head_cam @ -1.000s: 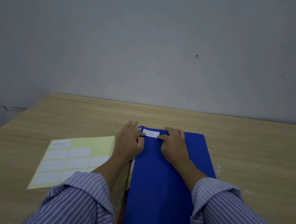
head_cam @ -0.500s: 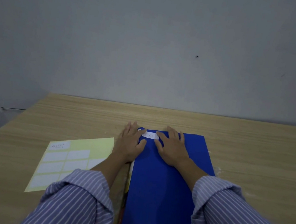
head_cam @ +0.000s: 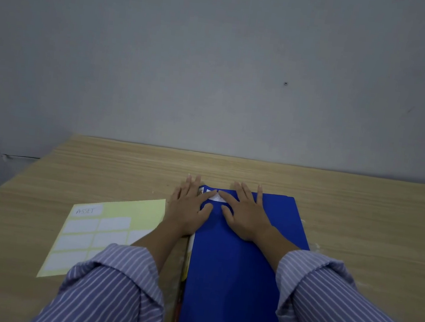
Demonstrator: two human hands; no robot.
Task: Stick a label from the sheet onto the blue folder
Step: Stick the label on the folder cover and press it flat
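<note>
The label (head_cam: 217, 196) lies at the blue folder (head_cam: 240, 267)'s far left corner, pressed under flat, open fingers of left hand (head_cam: 191, 206) and right hand (head_cam: 244, 215); it should be smoothed outward so that no bubbles are trapped.

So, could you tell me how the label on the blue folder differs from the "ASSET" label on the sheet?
The label on the folder is mostly covered by both hands' fingers; the ASSET label lies fully exposed. The first sits on the blue folder, the second on the yellow sheet. Both are white.
</note>
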